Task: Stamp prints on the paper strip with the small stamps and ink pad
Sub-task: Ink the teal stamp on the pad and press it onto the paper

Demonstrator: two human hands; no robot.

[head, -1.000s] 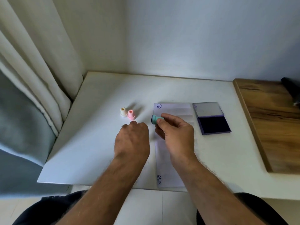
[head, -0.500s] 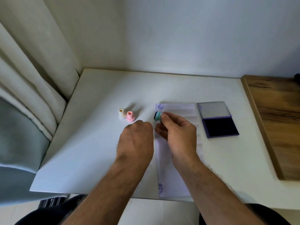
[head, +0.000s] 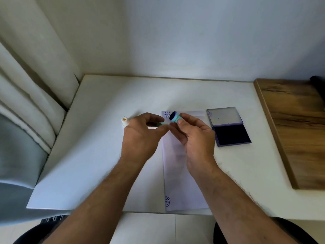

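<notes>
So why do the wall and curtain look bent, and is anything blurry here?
Head view: the wide-angle lens bows the cream curtain and the white table's edges; the left hand is slightly motion-smeared, while the right hand pinching the small teal round stamp looks sharper; light is soft, shadows faint.

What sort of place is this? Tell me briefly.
Probably a room at home, set up as a small craft corner: a white table pushed against a plain wall, a curtain on the left, a wooden board alongside.

Two small stamps, teal (head: pixel 175 118) and cream (head: pixel 125 121), one paper strip (head: pixel 182 166), one ink pad (head: pixel 228 126), two printed marks (head: pixel 167 114).
</notes>
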